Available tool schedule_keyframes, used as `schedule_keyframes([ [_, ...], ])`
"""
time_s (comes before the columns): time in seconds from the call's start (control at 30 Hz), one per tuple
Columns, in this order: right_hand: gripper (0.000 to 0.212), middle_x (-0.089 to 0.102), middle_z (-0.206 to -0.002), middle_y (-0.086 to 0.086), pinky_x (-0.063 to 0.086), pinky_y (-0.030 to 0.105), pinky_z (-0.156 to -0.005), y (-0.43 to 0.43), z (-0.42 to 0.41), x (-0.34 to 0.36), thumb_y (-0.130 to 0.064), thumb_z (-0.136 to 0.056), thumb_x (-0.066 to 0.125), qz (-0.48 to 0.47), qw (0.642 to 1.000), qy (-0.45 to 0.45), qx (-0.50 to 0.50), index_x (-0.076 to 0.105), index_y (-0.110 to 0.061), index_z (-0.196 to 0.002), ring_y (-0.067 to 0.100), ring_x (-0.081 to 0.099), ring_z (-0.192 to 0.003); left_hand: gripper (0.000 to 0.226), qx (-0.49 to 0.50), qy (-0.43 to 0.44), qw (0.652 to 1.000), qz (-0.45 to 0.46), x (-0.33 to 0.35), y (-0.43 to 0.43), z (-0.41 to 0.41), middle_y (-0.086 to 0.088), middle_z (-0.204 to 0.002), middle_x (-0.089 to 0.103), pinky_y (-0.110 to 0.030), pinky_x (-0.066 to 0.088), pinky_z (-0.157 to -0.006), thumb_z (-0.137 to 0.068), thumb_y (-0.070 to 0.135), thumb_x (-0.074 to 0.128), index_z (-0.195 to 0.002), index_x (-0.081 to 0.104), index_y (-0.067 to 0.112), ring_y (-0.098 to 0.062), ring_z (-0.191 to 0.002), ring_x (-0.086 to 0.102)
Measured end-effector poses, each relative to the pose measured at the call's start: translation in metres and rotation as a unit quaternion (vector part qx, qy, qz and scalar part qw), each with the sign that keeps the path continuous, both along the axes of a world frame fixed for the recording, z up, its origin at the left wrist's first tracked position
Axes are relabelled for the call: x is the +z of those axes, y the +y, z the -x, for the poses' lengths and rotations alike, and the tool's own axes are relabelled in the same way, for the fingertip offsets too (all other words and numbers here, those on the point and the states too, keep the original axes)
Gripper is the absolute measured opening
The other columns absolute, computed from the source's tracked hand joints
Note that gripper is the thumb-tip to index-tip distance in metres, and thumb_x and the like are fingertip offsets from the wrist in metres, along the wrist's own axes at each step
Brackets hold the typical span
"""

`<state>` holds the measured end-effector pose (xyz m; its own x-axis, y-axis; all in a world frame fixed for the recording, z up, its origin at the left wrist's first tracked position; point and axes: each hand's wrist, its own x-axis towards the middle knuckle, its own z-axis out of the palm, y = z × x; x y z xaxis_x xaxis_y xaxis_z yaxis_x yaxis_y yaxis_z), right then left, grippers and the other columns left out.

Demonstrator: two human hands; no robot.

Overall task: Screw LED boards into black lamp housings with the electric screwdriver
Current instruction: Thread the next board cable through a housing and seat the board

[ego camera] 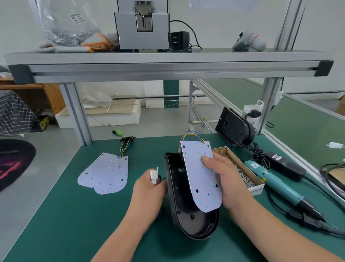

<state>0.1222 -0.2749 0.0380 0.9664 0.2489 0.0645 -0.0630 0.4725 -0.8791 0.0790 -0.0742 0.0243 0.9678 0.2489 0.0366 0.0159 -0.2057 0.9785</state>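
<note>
Now the right hand holds an LED board tilted over the black lamp housing, its grip pinching the board with the thumb on its face. Just left of the housing, the left hand pinches a white connector in its grip. Right of the housing, a box of screws and the electric screwdriver lie on the green surface; spare boards lie further left.
</note>
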Motion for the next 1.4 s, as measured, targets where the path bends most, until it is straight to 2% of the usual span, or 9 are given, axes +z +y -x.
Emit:
schedule_keyframes([
  [0.23,0.027,0.077,-0.101,0.019,0.06,0.036,-0.067,0.0,-0.004,-0.005,-0.019,-0.087,0.073,0.01,1.0,0.003,-0.009,0.078,-0.004,-0.108,0.03,0.076,-0.078,0.042,-0.132,0.112,0.95,0.26,-0.004,0.011,0.002,-0.005,-0.066,0.045,-0.029,0.038,-0.052,-0.084,0.043,0.071,-0.117,0.066,0.018,-0.021,-0.052,0.044],
  [0.37,0.028,0.077,-0.101,0.018,0.06,0.036,-0.068,0.0,-0.005,-0.007,-0.019,-0.085,0.073,0.01,1.0,0.008,-0.008,0.079,-0.004,-0.108,0.03,0.075,-0.079,0.072,-0.174,0.117,0.936,0.282,-0.002,0.017,0.003,0.0,-0.064,0.036,-0.027,0.038,-0.051,-0.064,0.085,0.078,-0.085,0.063,0.018,-0.017,-0.05,0.037],
  [0.53,0.024,0.077,-0.101,0.014,0.06,0.034,-0.067,-0.013,-0.01,0.001,-0.019,-0.082,0.076,0.085,0.996,-0.024,-0.018,0.079,-0.011,-0.104,0.029,0.073,-0.082,0.044,-0.132,0.066,0.944,0.295,-0.003,0.024,0.002,0.003,-0.063,0.026,-0.027,0.042,-0.049,-0.059,0.065,0.094,-0.065,0.068,0.029,-0.014,-0.047,0.033],
  [0.73,0.079,0.073,-0.127,0.0,0.059,0.038,-0.092,-0.02,-0.014,0.006,0.003,-0.083,0.075,0.213,0.974,-0.079,-0.001,0.055,-0.039,-0.146,0.024,0.072,-0.11,0.04,-0.107,0.057,0.935,0.334,-0.009,0.033,-0.004,0.002,-0.065,0.035,-0.037,0.059,-0.065,-0.066,0.059,0.095,-0.085,0.079,0.027,-0.015,-0.055,0.045],
  [0.87,0.049,0.074,-0.12,-0.004,0.054,0.051,-0.102,-0.018,-0.012,0.006,-0.028,-0.074,0.077,0.338,0.937,-0.088,0.006,0.073,-0.041,-0.121,0.028,0.07,-0.108,0.036,-0.131,0.04,0.919,0.371,-0.013,0.037,-0.008,-0.013,-0.105,0.069,-0.057,0.058,-0.102,-0.083,0.047,0.089,-0.104,0.079,0.019,-0.029,-0.1,0.069],
  [1.03,0.055,0.064,-0.091,0.001,0.048,0.039,-0.078,0.003,-0.011,0.004,-0.077,-0.085,0.054,0.498,0.839,-0.187,-0.109,0.068,-0.024,-0.086,0.013,0.057,-0.08,0.062,-0.181,0.026,0.894,0.408,-0.011,0.038,-0.006,-0.021,-0.123,0.073,-0.046,0.062,-0.092,-0.079,0.052,0.091,-0.123,0.073,0.012,-0.031,-0.1,0.076],
  [1.17,0.06,0.064,-0.124,-0.002,0.042,0.042,-0.107,0.028,-0.009,0.001,-0.068,-0.098,0.042,0.564,0.743,-0.309,-0.185,0.068,-0.021,-0.125,0.016,0.051,-0.122,0.082,-0.168,0.03,0.886,0.431,-0.012,0.035,-0.007,-0.03,-0.137,0.065,-0.05,0.062,-0.095,-0.082,0.05,0.088,-0.138,0.06,-0.002,-0.04,-0.115,0.071],
  [1.3,0.059,0.062,-0.128,-0.002,0.039,0.045,-0.106,0.044,-0.009,0.001,-0.061,-0.105,0.043,0.574,0.715,-0.351,-0.19,0.051,-0.027,-0.153,0.02,0.047,-0.125,0.058,-0.165,0.038,0.884,0.435,-0.013,0.035,-0.008,-0.028,-0.14,0.064,-0.049,0.062,-0.096,-0.096,0.046,0.071,-0.138,0.068,0.005,-0.04,-0.123,0.069],
  [1.4,0.042,0.064,-0.115,-0.005,0.043,0.045,-0.099,0.045,-0.013,0.003,-0.051,-0.104,0.057,0.546,0.739,-0.353,-0.176,0.059,-0.033,-0.142,0.019,0.051,-0.114,0.053,-0.165,0.048,0.888,0.426,-0.015,0.036,-0.011,-0.026,-0.14,0.066,-0.051,0.056,-0.107,-0.099,0.044,0.063,-0.136,0.07,0.007,-0.04,-0.128,0.066],
])
